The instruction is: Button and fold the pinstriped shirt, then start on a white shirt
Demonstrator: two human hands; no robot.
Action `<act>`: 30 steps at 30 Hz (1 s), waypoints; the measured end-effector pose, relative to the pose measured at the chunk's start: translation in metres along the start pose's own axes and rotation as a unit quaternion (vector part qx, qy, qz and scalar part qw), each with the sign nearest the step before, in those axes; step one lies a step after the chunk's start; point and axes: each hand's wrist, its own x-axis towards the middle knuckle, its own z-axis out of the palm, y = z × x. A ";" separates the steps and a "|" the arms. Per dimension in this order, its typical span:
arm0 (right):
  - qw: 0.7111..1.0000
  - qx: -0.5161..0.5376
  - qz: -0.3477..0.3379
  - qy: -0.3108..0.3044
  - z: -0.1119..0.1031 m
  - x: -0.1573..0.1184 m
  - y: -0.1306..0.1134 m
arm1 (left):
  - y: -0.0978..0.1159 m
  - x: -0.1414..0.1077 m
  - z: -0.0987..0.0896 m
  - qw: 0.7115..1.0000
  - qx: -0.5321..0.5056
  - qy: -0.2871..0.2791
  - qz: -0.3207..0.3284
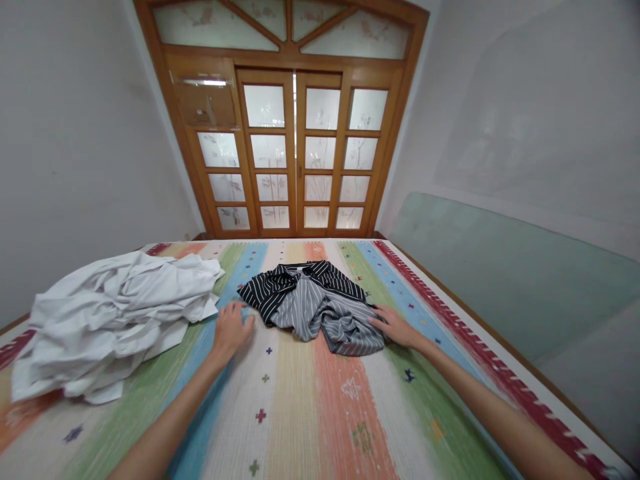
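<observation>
A black-and-grey striped garment [310, 303] lies crumpled on the colourful striped cover [295, 413], its black collar part away from me and its grey folds nearer. My left hand [233, 328] is just left of the garment, fingers apart, with nothing in it. At the garment's right edge is my right hand [395, 327], its fingers spread and touching or nearly touching the grey cloth. A heap of white cloth [120, 320] rests on the cover to the left of my left hand.
Wooden doors with glass panes [295, 153] stand beyond the far edge of the covered surface. A pale green panel [500, 267] runs along the right wall. Plain grey walls rise on both sides.
</observation>
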 end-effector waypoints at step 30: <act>0.822 0.254 0.103 0.500 -0.091 0.051 -0.055 | 0.027 0.105 -0.071 0.851 -0.442 0.145 -0.245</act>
